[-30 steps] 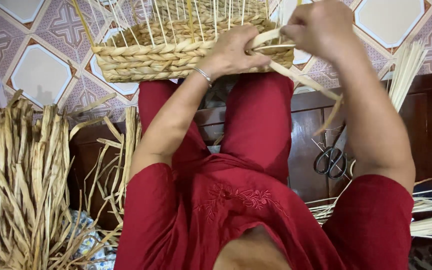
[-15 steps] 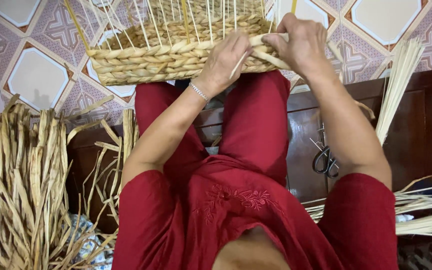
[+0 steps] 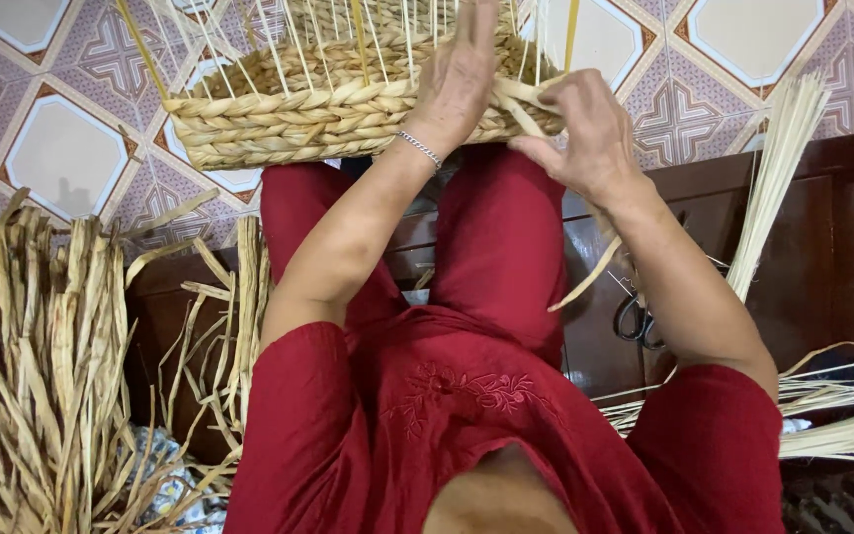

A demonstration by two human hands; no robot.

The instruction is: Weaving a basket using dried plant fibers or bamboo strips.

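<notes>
woven straw basket [image 3: 328, 109] under both hands

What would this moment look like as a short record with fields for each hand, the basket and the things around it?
left hand: flat against the wall of the half-woven straw basket
right hand: pinching a flat pale straw strand at the basket's corner
basket: rests on the knees, thin upright stakes rising from its braided rim
left side: pile of dried straw strips
right side: black-handled scissors on the dark wooden bench
</notes>
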